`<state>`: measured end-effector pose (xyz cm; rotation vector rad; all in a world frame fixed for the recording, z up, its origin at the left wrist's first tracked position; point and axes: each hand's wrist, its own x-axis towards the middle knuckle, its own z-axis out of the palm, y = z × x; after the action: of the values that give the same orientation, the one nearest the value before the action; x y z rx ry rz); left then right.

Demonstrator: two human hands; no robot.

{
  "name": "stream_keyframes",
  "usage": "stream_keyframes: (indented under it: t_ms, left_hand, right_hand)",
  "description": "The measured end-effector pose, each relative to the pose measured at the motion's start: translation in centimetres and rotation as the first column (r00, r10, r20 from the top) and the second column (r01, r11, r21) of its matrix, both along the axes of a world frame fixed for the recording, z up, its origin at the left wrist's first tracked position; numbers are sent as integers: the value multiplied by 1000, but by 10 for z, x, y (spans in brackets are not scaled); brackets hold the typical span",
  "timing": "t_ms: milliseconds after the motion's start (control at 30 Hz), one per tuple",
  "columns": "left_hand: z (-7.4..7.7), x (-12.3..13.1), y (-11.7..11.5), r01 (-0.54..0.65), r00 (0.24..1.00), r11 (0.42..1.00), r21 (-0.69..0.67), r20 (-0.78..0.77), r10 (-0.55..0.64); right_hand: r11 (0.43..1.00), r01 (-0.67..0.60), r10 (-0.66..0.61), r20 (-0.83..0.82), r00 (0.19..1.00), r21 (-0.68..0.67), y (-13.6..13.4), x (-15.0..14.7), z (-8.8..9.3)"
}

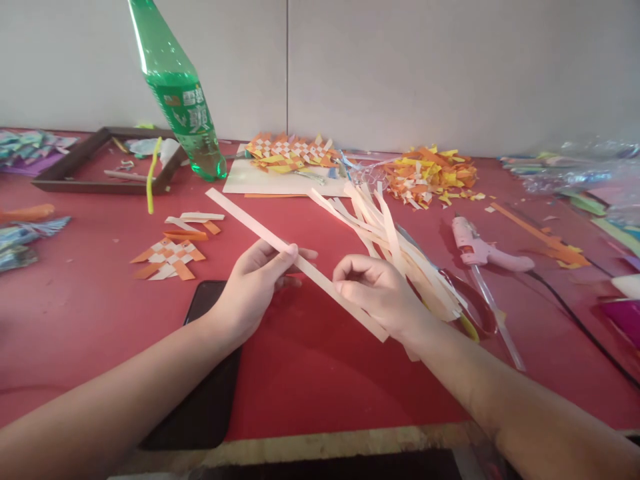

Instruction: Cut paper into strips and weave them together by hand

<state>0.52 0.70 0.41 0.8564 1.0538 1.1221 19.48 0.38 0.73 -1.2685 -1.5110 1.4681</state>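
My left hand pinches a pale paper strip between thumb and fingers, near its middle. The strip slants from upper left to lower right above the red table. Lower along it, my right hand has its fingers curled, with thumb and fingertips at the strip's upper edge; the exact contact is partly hidden. A loose bundle of similar pale strips lies behind and beside my right hand. To the left of my left hand rests a small woven orange-and-white paper piece, with short folded strips just beyond it.
A dark phone lies under my left forearm. Right of the strips are scissors and a pink glue gun with a cord. Along the back stand a green bottle, a dark frame, woven paper and a folded-paper heap.
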Motion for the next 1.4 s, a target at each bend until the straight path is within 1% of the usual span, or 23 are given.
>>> stream_keyframes:
  t_ms: [133,300,400,500,567,600,633,667,700,733,767,800,833,867,900,967,1033,1067,1133,1200,1267,1333,1400]
  left_hand:
    - [-1,0,2,-158,985,987,25,69,156]
    - [1,-2,5,-319,938,948,17,148,313]
    - [2,-4,9,-400,897,916,-25,198,396]
    - [3,-6,13,-486,836,869,-91,241,493]
    - [3,-4,11,-494,829,865,-93,251,500]
    - [3,-3,9,-453,858,888,-73,237,457]
    - [3,-2,6,-374,903,926,-48,209,375]
    - [4,0,3,-224,960,974,-36,163,227]
    - [5,1,0,-32,994,999,-36,108,36]
    - [5,2,-4,157,987,986,-53,35,-156]
    - [6,3,-7,324,945,944,-65,-26,-326]
    - [6,4,-9,452,886,888,-82,-74,-457]
    - [6,4,-11,536,831,839,-94,-117,-544]
    - [6,4,-12,590,786,801,-101,-151,-599]
    - [6,3,-12,623,756,775,-106,-174,-631]
    - [5,3,-12,652,732,753,-89,-184,-656]
    - [5,2,-11,637,751,770,-33,-200,-630]
    - [4,2,-10,601,778,799,0,-225,-586]
    - [3,1,-8,459,855,886,61,-302,-422]
    - [1,0,-7,282,920,954,97,-311,-240]
    - [-1,0,-7,148,973,983,112,-197,-125]
    - [-2,-1,-6,92,996,990,112,-17,-90]
    - [-1,-1,-5,41,991,994,105,121,-53]
  right_hand:
    - [999,-45,45,16,999,-23,7,13,2]
    - [1000,10,-10,47,999,-13,16,29,-1]
    - [1000,17,-18,-50,999,-25,20,34,-4]
    - [998,9,-21,-185,983,-67,22,34,-5]
    - [997,39,-53,-240,969,-64,22,33,-4]
    - [997,59,-72,-257,964,-56,22,31,-4]
    - [996,74,-84,-271,959,-47,21,29,-4]
    - [996,81,-90,-283,955,-42,20,27,-4]
    - [996,79,-88,-288,954,-42,18,24,-5]
    - [997,67,-77,-278,957,-45,16,20,-6]
    - [998,47,-58,-253,966,-49,14,17,-7]
    - [999,21,-31,-214,976,-46,11,14,-7]
    - [999,-9,3,-170,985,-38,9,11,-7]
    - [999,-36,32,-129,991,-22,7,8,-7]
    - [998,-60,59,-102,993,-1,5,6,-7]
    - [995,-90,93,-82,992,38,3,4,-5]
    - [995,-90,93,-102,990,36,2,5,-4]
    - [997,-78,80,-116,990,22,3,6,-4]
    - [999,-39,37,-139,990,-6,3,8,-4]
    - [1000,-20,17,-158,987,-14,4,10,-4]
    - [999,-32,31,-150,988,-4,3,11,-3]
    - [999,-51,52,-113,992,15,2,11,-2]
    - [997,-65,69,-79,994,52,2,10,-1]
